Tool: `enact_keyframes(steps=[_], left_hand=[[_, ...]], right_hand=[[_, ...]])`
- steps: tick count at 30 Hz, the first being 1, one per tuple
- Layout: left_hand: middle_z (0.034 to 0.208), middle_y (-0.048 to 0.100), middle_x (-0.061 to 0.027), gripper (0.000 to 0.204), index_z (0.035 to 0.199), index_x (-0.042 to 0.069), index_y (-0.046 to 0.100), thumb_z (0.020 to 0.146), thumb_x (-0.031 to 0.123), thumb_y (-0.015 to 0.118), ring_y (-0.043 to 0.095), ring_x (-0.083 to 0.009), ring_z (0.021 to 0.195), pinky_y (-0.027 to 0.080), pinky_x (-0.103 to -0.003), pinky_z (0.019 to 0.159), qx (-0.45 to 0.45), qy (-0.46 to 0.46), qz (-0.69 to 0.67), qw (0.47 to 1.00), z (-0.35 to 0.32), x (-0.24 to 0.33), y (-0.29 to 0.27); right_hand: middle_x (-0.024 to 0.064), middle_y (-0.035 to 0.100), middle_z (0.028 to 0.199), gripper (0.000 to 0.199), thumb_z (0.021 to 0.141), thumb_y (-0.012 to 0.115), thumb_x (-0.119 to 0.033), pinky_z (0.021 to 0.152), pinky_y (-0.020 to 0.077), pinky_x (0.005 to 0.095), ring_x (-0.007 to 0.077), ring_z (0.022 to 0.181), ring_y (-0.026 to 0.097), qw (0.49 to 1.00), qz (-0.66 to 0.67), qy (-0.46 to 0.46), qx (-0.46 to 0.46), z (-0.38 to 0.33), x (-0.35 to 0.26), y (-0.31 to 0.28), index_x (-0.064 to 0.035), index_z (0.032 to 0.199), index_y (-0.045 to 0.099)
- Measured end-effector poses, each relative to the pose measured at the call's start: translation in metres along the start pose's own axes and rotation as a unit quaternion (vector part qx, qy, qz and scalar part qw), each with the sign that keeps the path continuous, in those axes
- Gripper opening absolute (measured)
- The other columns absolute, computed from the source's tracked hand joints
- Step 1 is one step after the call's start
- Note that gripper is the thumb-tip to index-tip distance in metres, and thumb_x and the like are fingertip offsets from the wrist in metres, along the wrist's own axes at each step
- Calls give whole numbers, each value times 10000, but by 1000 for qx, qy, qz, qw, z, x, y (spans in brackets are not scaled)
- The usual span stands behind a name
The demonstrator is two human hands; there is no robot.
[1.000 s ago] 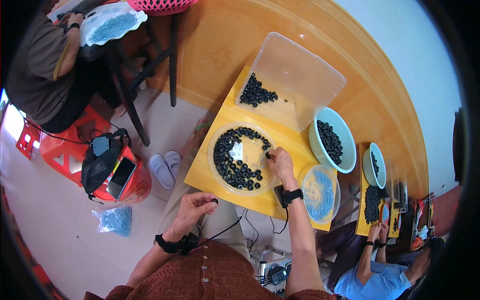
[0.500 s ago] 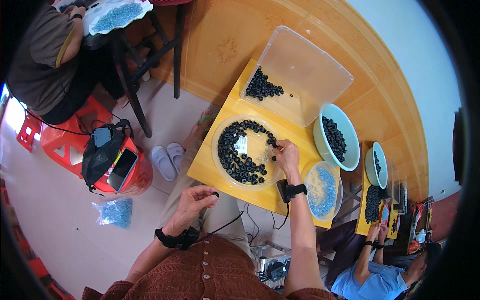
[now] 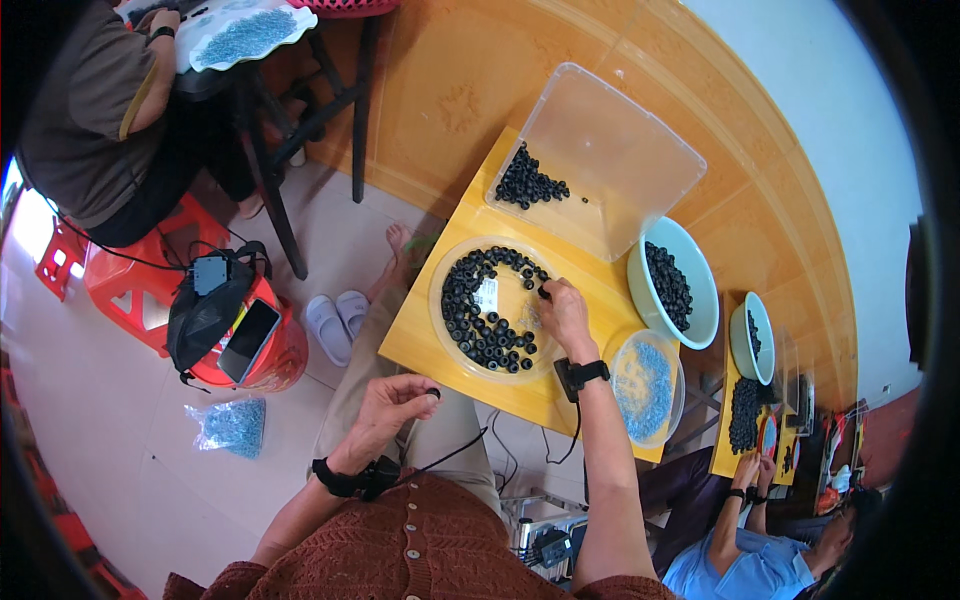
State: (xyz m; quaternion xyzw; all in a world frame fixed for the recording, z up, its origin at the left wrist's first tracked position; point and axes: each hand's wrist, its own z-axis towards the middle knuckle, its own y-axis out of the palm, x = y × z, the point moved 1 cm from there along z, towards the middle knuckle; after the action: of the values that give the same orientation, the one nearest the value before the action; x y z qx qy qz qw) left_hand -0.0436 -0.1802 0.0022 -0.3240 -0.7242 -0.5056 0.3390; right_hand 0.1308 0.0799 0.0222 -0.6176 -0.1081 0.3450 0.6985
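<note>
My left hand is in a pinch over my lap, and a small black round part shows at its fingertips. My right hand is over the right rim of a shallow clear round tray. Its fingers are closed at another small black part. Many black ring-like parts lie in the tray, mostly along its left side and lower edge, around a white label. A few tiny pale pieces lie near my right fingertips, too small to make out.
On the yellow table stand a clear bin with black parts, a pale green basin of black parts and a clear dish of bluish small pieces. A red stool, slippers and a bag are at left. Co-workers sit at upper left and lower right.
My right hand has shifted slightly left and down, its fingertips now at a black part by the tray's right side. My left hand keeps its pinch almost unmoved.
</note>
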Motion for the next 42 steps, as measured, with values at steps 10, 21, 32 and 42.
enact_keyframes(steps=[10,21,32,42], left_hand=[[926,613,-74,192,993,-11,594,803,12,582,595,-120,790,508,-245,713,-27,16,-41,999,8,17,7],[896,613,-65,188,974,-12,572,788,-11,602,615,-139,781,512,-251,721,-69,45,-55,995,13,33,29],[889,612,-52,211,967,-17,583,763,-15,637,586,-105,797,488,-232,750,-61,64,-25,996,11,31,28],[899,612,-67,199,972,-32,578,779,-8,621,587,-108,796,486,-231,739,-58,81,-25,995,11,30,32]], right_hand=[[47,606,749,100,793,573,-14,579,497,263,113,659,574,811,559,172,-21,-56,-43,-42,25,884,590],[65,596,834,94,804,575,14,653,536,270,118,726,590,717,681,144,-42,-96,-128,-46,18,893,603],[28,541,826,90,763,613,33,552,457,191,81,675,532,780,615,113,-35,-100,-145,-37,12,850,604],[39,535,840,115,762,587,84,610,495,214,90,698,561,801,587,114,-9,-104,-149,-38,26,860,601]])
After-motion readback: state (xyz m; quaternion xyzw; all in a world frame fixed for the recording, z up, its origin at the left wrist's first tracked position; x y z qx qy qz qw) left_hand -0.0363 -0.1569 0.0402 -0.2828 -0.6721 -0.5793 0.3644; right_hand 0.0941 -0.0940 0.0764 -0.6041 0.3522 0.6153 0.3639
